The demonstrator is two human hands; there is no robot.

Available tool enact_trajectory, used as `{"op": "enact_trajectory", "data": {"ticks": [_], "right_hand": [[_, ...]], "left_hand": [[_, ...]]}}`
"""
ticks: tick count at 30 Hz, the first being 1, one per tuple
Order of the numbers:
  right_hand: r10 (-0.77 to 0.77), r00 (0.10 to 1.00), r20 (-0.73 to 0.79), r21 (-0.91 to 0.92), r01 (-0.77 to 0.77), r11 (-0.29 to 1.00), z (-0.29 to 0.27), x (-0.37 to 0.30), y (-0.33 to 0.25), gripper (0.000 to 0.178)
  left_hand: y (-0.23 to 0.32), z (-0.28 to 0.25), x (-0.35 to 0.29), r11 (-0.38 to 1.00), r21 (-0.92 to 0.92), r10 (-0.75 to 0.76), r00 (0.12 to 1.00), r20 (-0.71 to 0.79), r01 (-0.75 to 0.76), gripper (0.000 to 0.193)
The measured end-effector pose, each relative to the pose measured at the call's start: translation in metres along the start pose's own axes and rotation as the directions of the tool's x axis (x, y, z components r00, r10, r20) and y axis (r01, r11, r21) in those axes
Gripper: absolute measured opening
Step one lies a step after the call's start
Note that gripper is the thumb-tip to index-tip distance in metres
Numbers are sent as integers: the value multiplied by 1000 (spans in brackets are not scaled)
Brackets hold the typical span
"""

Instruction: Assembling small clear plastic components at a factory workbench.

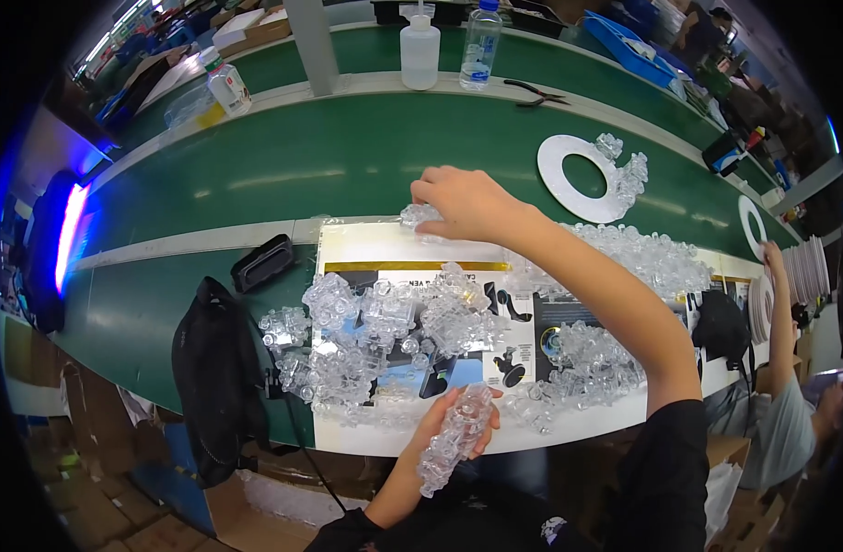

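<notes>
Near the front edge of the table, my left hand (425,429) is closed around a long cluster of clear plastic parts (456,442), tilted with its lower end toward me. My right hand (472,204) reaches across to the far edge of the printed cardboard sheet (366,244), its fingers bent down over a small clear plastic part (420,217). Between my hands lies a loose pile of clear plastic parts (385,313). Below my right forearm is another pile of clear parts (592,359), and a further heap of clear parts (656,262) stretches beyond it.
A black bag (214,377) and a black case (262,263) lie left of the sheet. A white ring (561,175) with clear parts on it rests on the green bench. Bottles (420,55) and pliers (536,93) stand at the back. At right, another person's hand (773,253) touches a white ring.
</notes>
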State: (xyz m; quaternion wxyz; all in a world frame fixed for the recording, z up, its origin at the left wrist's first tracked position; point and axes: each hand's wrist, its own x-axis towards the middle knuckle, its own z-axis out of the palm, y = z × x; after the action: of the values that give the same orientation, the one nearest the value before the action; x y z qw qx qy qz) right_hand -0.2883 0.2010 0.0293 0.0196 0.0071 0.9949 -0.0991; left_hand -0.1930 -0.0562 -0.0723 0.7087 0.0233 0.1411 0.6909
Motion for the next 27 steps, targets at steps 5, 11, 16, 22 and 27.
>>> {"op": "enact_trajectory", "data": {"ticks": [5,11,16,22,27], "right_hand": [[34,998,47,23,-36,999,-7,-4,9,26],[100,993,-63,18,-99,995,7,-7,11,31],[168,978,-127,127,-152,980,5,-2,7,24],[273,957,-97,411,-211,887,-10,-12,36,23],[351,848,-398,407,-180,896,-33,-19,97,27]], "left_hand": [[-1,0,-2,1000,-25,-16,999,-31,16,59],[1,0,-2,1000,22,8,1000,0,-8,60],[0,0,-2,1000,-7,21,999,-45,-22,60],[-2,-3,-3,995,-98,21,1000,-1,-21,61],[0,1,-6,998,-54,24,1000,-1,-24,59]]}}
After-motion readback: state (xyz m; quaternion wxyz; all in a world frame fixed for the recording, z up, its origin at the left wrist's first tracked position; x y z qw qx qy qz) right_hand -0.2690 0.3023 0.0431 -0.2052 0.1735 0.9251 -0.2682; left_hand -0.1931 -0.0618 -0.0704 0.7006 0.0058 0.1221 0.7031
